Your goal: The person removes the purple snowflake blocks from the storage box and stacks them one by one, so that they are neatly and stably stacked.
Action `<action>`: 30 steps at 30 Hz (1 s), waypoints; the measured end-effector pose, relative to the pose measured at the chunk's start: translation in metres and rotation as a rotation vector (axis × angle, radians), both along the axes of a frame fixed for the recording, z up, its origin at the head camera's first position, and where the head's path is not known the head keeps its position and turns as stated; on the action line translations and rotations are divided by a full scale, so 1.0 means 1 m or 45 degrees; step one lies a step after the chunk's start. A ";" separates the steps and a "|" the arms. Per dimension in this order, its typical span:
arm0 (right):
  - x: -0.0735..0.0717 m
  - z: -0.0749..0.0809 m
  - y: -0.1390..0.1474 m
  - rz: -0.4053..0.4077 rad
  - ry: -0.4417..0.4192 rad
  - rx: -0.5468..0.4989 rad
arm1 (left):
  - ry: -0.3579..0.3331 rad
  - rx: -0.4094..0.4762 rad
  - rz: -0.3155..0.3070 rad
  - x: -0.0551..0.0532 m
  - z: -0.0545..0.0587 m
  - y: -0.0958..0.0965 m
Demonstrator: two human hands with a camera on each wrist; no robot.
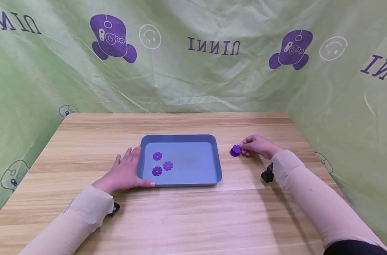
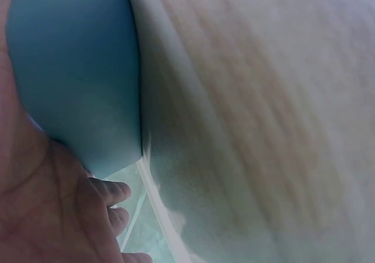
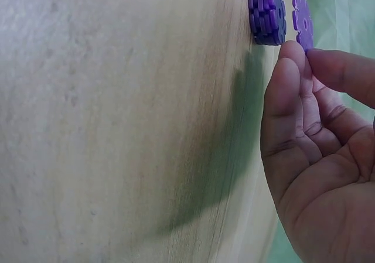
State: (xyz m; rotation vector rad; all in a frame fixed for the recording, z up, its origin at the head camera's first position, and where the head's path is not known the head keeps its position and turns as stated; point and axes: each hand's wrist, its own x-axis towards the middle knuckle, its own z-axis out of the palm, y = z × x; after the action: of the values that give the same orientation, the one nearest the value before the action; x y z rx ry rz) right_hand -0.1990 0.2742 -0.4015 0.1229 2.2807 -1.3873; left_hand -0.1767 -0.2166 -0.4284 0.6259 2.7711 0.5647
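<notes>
My right hand [image 1: 258, 146] pinches a purple snowflake building disc [image 3: 303, 21] by its edge between thumb and fingertips. That disc is held just above a stack of the same purple discs [image 3: 266, 14], with a gap between them in the right wrist view. On the other side, my left hand [image 1: 126, 173] rests against the left end of a blue-grey tray [image 1: 180, 138], its fingers spread and its thumb along the front edge. Inside the tray lie three loose purple discs [image 1: 168, 165], flat and apart from each other, in its left half.
Everything stands on a wood-grain table [image 1: 193, 219]. A green printed cloth [image 1: 193, 78] hangs behind and at both sides of it. Small black devices [image 1: 268, 173] are worn at both wrists.
</notes>
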 end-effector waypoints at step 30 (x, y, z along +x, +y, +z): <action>-0.002 0.000 -0.007 0.021 -0.024 0.123 | -0.016 0.009 0.001 -0.001 0.000 -0.001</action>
State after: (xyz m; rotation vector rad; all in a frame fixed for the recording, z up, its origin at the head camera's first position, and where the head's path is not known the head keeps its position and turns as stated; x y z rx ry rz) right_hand -0.2010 0.2669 -0.4012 0.1474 2.3283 -1.2631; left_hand -0.1777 -0.2174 -0.4284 0.6204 2.7590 0.5766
